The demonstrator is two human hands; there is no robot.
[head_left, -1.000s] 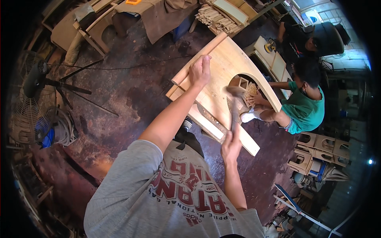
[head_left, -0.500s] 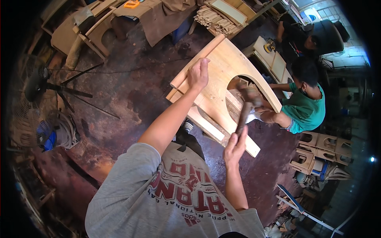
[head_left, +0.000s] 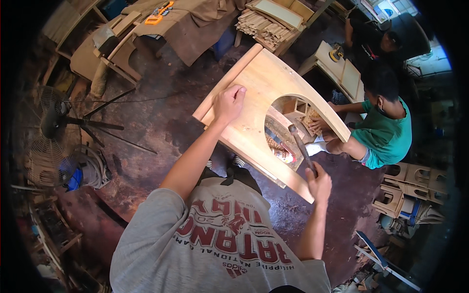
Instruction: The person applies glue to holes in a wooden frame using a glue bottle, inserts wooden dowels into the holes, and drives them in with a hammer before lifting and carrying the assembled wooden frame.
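A pale wooden panel (head_left: 259,80) with a large arched cut-out and a rounded rail (head_left: 234,75) along its left edge is in front of me. My left hand (head_left: 229,103) is closed on the panel by that rail. My right hand (head_left: 319,183) grips a hammer (head_left: 304,149) by its handle. The hammer's small dark head points up over the cut-out, apart from the panel's face. Through the opening show wooden pieces (head_left: 295,107) and a white bottle with a red label (head_left: 282,155).
A person in a green shirt (head_left: 391,129) sits just beyond the panel, one hand (head_left: 318,126) near the wooden pieces. Another person in black (head_left: 369,41) is behind. A standing fan (head_left: 53,117) is at left, stacked wood strips (head_left: 264,28) at the back, arched panels (head_left: 415,183) at right.
The hammer and my right hand have moved right, and the hammer head has come away from the blurred spot over the cut-out. My left hand and the panel's railed end have shifted left.
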